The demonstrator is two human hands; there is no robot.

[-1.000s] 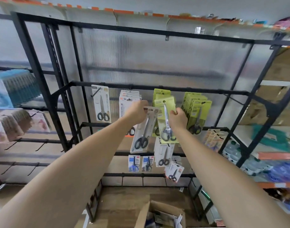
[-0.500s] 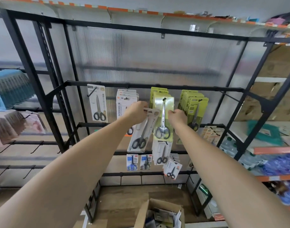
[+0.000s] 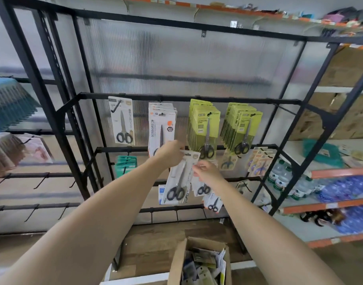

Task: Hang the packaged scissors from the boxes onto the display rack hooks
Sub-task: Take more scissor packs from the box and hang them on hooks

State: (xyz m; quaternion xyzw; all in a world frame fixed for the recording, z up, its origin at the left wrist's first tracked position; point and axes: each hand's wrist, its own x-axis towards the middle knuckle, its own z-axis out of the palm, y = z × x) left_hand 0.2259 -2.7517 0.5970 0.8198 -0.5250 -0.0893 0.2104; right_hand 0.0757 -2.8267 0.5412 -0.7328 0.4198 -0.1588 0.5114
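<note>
My left hand [image 3: 170,154] grips the top of a white packaged scissors [image 3: 180,177] with black handles, held tilted in front of the black display rack [image 3: 176,98]. My right hand [image 3: 207,171] touches that pack's right edge with pinched fingers. On the top row hang a single white pack [image 3: 121,121], a white-and-orange stack [image 3: 161,125] and two yellow-green stacks [image 3: 204,128] [image 3: 241,126]. An open cardboard box [image 3: 199,264] with several more packs stands on the floor below.
Smaller scissors packs [image 3: 258,163] and teal packs [image 3: 125,164] hang on lower rows. Bare hooks [image 3: 43,178] stick out on the left rack. Shelves at right hold water bottles [image 3: 281,177] and blue goods [image 3: 349,192].
The yellow-green pack my right hand held now hangs on its stack. My right hand has dropped to the white pack, and both hands have moved lower. The camera has tilted down.
</note>
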